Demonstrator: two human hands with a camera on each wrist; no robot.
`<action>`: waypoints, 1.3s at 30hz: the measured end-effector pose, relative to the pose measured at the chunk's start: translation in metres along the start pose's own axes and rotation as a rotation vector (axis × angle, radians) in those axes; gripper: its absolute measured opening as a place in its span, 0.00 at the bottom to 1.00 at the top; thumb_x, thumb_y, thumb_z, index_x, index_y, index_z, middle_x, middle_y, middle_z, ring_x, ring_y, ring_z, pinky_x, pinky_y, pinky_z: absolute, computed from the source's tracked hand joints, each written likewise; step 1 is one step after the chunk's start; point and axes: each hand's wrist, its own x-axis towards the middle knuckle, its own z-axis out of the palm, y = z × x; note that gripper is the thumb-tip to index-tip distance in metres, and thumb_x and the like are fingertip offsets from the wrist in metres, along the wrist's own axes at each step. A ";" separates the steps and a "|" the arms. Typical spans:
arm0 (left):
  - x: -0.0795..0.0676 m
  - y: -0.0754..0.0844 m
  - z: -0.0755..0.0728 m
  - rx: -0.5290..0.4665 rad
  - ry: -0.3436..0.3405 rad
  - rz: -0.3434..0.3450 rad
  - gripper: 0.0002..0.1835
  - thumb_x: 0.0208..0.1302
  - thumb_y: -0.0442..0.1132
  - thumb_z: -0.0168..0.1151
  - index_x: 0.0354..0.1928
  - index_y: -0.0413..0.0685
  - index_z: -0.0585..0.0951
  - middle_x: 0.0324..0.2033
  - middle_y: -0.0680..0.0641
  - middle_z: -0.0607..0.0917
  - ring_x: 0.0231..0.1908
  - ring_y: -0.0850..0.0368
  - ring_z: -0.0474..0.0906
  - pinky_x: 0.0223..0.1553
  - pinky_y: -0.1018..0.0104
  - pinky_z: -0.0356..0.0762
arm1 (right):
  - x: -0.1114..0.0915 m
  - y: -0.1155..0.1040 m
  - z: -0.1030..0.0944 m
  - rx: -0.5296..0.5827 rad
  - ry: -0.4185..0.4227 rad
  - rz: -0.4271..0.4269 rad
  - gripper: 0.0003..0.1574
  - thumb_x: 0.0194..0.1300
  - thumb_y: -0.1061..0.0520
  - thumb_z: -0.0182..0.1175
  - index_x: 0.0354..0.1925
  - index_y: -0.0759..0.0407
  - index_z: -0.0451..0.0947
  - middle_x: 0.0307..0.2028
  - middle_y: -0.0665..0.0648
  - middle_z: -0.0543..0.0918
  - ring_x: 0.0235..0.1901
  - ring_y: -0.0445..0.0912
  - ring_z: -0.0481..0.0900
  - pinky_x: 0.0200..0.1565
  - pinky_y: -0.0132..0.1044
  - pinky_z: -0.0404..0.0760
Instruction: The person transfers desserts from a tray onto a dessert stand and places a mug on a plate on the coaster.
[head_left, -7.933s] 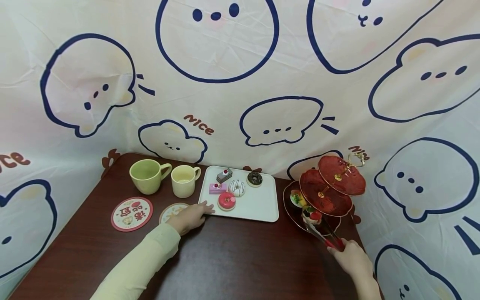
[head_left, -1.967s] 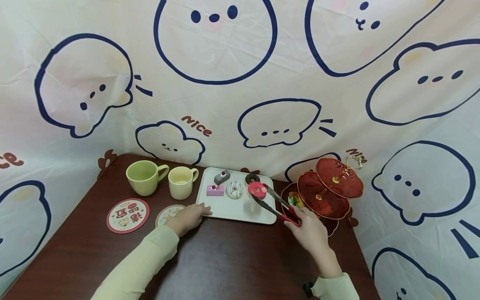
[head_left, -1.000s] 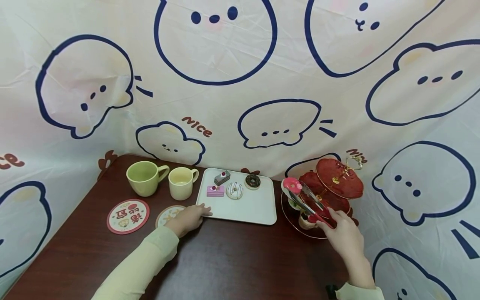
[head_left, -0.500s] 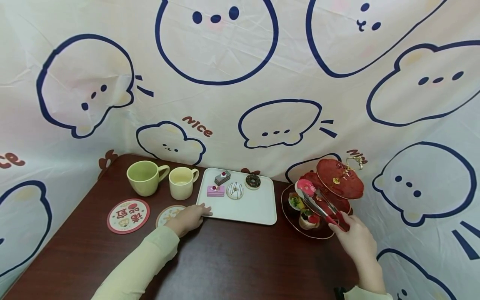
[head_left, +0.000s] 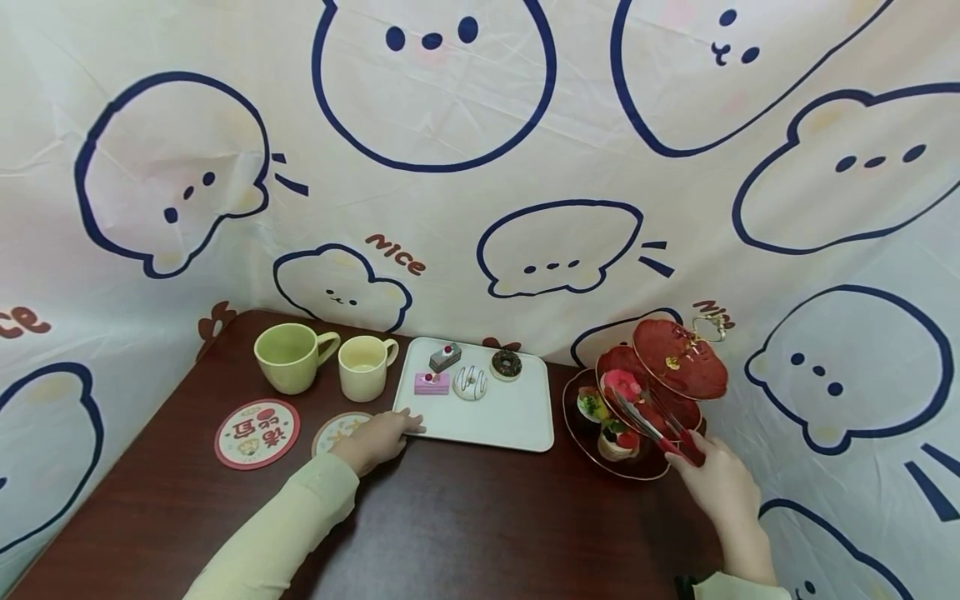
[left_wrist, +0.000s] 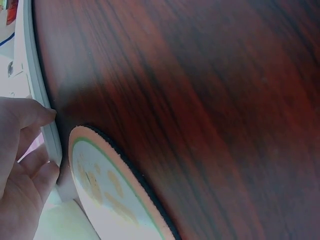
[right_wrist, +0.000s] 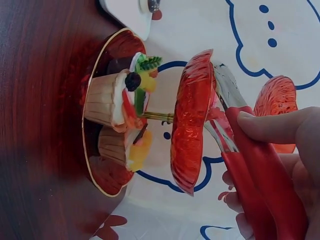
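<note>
My right hand (head_left: 716,483) grips red-handled tongs (right_wrist: 265,175) at the three-tier red cake stand (head_left: 678,358). The tongs' metal tips are around a pink-iced toy donut (head_left: 622,383) at the middle tier; in the right wrist view the tier's rim hides most of it. My left hand (head_left: 378,440) holds the front left corner of a white tray (head_left: 517,421), thumb and fingertips at its rim in the left wrist view. On the tray are a white striped donut (head_left: 470,382), a chocolate donut (head_left: 506,364), a pink cake slice (head_left: 432,383) and a grey cake slice (head_left: 446,357).
Toy cupcakes (head_left: 618,440) fill part of the stand's bottom tier. A large green mug (head_left: 288,358) and a smaller cream mug (head_left: 365,368) stand left of the tray. A round red-rimmed coaster (head_left: 257,434) and another coaster (left_wrist: 107,185) lie in front of them.
The right hand's tongs have carried the pink donut from the tray rightward to the stand's middle tier. Earlier they were at a cupcake on the bottom tier. The left hand stays at the tray corner.
</note>
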 end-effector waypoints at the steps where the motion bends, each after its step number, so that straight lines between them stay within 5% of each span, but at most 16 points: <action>1: 0.000 0.000 0.000 0.001 0.000 0.000 0.21 0.61 0.20 0.56 0.54 0.37 0.86 0.61 0.36 0.81 0.66 0.33 0.71 0.66 0.40 0.69 | 0.001 0.000 0.000 -0.001 -0.005 0.004 0.47 0.67 0.42 0.67 0.68 0.74 0.68 0.48 0.74 0.79 0.41 0.63 0.79 0.38 0.62 0.81; 25: 0.001 0.001 0.000 -0.040 -0.004 -0.023 0.22 0.62 0.20 0.54 0.55 0.37 0.86 0.62 0.36 0.81 0.67 0.33 0.70 0.67 0.39 0.67 | 0.007 0.002 0.005 -0.020 -0.024 0.019 0.49 0.66 0.41 0.67 0.69 0.75 0.67 0.49 0.76 0.78 0.43 0.66 0.79 0.39 0.64 0.80; 39: -0.001 0.002 -0.001 -0.057 -0.007 -0.016 0.22 0.62 0.20 0.54 0.55 0.36 0.86 0.62 0.36 0.81 0.68 0.32 0.69 0.68 0.39 0.65 | 0.001 -0.003 0.013 0.001 0.041 0.017 0.52 0.66 0.41 0.68 0.70 0.77 0.64 0.48 0.77 0.77 0.41 0.66 0.78 0.37 0.63 0.81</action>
